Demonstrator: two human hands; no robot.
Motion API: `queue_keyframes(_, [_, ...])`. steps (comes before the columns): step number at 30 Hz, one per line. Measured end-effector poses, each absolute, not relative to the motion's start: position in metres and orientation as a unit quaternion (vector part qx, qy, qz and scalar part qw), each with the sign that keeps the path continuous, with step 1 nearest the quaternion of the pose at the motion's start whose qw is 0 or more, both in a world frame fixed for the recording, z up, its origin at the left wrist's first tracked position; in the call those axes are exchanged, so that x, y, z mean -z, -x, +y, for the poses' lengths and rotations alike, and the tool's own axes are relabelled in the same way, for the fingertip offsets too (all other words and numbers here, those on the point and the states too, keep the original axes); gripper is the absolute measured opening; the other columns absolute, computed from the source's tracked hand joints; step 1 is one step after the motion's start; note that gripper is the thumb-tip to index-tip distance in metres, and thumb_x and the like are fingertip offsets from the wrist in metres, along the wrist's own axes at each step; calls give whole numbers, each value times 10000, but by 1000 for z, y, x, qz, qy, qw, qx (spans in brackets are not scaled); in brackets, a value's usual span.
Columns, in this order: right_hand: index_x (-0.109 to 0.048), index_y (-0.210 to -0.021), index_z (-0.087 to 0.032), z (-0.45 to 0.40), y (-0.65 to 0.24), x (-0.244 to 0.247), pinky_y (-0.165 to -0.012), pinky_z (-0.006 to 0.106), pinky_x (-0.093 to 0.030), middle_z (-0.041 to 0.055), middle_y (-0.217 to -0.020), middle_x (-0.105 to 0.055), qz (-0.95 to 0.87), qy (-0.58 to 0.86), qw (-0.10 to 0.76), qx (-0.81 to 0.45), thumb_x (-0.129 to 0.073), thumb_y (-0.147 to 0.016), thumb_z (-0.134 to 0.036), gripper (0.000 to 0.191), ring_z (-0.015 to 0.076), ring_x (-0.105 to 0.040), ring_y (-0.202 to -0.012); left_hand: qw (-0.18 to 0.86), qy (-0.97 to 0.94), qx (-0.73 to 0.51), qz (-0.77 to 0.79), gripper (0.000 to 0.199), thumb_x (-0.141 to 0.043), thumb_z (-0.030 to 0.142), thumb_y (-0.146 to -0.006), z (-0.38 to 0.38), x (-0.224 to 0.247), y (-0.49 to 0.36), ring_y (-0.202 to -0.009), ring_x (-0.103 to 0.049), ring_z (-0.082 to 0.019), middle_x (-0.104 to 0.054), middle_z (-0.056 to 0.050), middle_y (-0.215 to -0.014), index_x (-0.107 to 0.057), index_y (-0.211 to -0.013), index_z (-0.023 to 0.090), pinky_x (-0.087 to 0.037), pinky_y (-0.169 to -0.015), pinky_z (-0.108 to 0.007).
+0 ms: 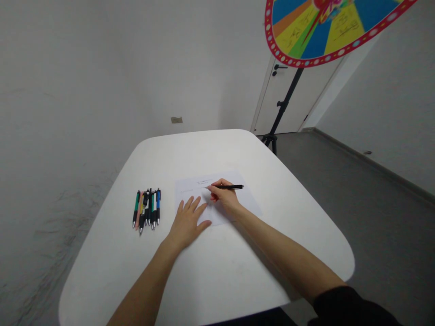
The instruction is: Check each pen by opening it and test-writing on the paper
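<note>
A sheet of white paper point(248, 198) lies on the white table, with small lines of writing near its upper part. My right hand point(224, 194) is closed on a black pen point(233, 186), its tip at the paper by the writing. Spread flat, my left hand point(189, 222) rests on the lower left part of the sheet with its fingers apart and nothing held. To the left of the paper, several pens point(147, 209) in green, pink, black, yellow and blue lie side by side.
The rounded white table point(210, 151) stands close to the wall. Behind its far right corner, a colourful wheel point(316, 36) is mounted on a black tripod stand point(285, 102) in front of a white door point(291, 90).
</note>
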State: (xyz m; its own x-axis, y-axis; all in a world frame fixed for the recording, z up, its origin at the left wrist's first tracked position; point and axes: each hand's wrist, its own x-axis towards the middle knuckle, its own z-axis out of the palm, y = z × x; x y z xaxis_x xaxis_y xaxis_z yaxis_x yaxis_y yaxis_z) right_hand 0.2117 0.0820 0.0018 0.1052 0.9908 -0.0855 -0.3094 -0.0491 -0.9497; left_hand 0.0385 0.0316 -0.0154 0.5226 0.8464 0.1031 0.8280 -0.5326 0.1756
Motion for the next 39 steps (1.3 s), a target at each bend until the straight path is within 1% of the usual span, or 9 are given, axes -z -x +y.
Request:
queue_keyframes(2, [-497, -603, -224, 93, -202, -1, -385, 236, -342, -58, -416, -527, -420, 488, 561, -520, -760, -639, -321, 283, 108, -470, -373, 53, -871, -89, 480, 531, -497, 499, -940, 32, 15, -39, -1459, -307, -334, -421, -130, -1537, -498, -1401, 236, -250, -1164, -617])
queue_keyframes(4, [-460, -578, -231, 104, -192, 2, -397, 241, -322, -65, -413, -497, -469, 495, 545, -488, -707, -670, -324, 280, 104, -444, -379, 55, -870, -87, 482, 521, -500, 493, -939, 31, 14, -39, -1457, -313, -331, -435, -129, -1528, -504, -1391, 234, -249, -1164, -617])
queue_keyframes(8, [-436, -561, -228, 123, -179, 13, -466, 244, -318, -74, -477, -458, -553, 514, 524, -394, -616, -656, -224, 204, 100, -429, -461, 54, -867, -89, 488, 509, -513, 489, -933, 31, 11, -40, -1444, -335, -325, -451, -119, -1519, -517, -1371, 231, -257, -1165, -608])
queue_keyframes(12, [-419, -545, -230, 131, -175, 23, -509, 261, -279, -64, -501, -429, -597, 544, 499, -315, -602, -668, -226, 220, 110, -385, -509, 52, -867, -92, 487, 529, -516, 490, -932, 30, 10, -40, -1439, -344, -324, -456, -119, -1515, -499, -1387, 221, -260, -1166, -604])
queue_keyframes(16, [-417, -547, -234, 132, -173, 24, -524, 274, -253, -59, -506, -425, -619, 560, 473, -284, -590, -675, -228, 216, 120, -372, -515, 56, -866, -95, 487, 525, -517, 496, -930, 30, 11, -40, -1441, -342, -325, -465, -126, -1507, -512, -1377, 222, -250, -1167, -614])
queue_keyframes(21, [-406, -539, -237, 133, -177, 23, -535, 283, -236, -52, -500, -415, -619, 570, 472, -264, -582, -655, -215, 212, 125, -346, -516, 55, -861, -95, 496, 533, -501, 500, -936, 31, 13, -40, -1438, -352, -320, -459, -132, -1511, -506, -1388, 215, -262, -1167, -599])
queue_keyframes(31, [-400, -520, -234, 132, -222, 21, -518, 273, -250, -54, -490, -414, -596, 569, 506, -255, -586, -619, -200, 213, 121, -354, -526, 40, -862, -109, 493, 537, -479, 513, -943, 32, 18, -39, -1437, -360, -317, -447, -132, -1519, -512, -1393, 220, -269, -1167, -588])
queue_keyframes(35, [-415, -517, -233, 134, -228, 20, -478, 256, -293, -59, -457, -446, -524, 556, 542, -350, -601, -631, -220, 218, 105, -395, -467, 38, -862, -105, 495, 535, -493, 507, -939, 32, 18, -40, -1437, -361, -317, -441, -125, -1524, -514, -1391, 222, -277, -1165, -584])
queue_keyframes(39, [-455, -546, -231, 137, -238, 15, -416, 246, -318, -40, -441, -516, -486, 542, 536, -428, -669, -657, -351, 269, 106, -437, -405, 37, -862, -109, 493, 527, -478, 506, -945, 33, 20, -39, -1440, -357, -309, -439, -121, -1526, -511, -1396, 233, -268, -1169, -584])
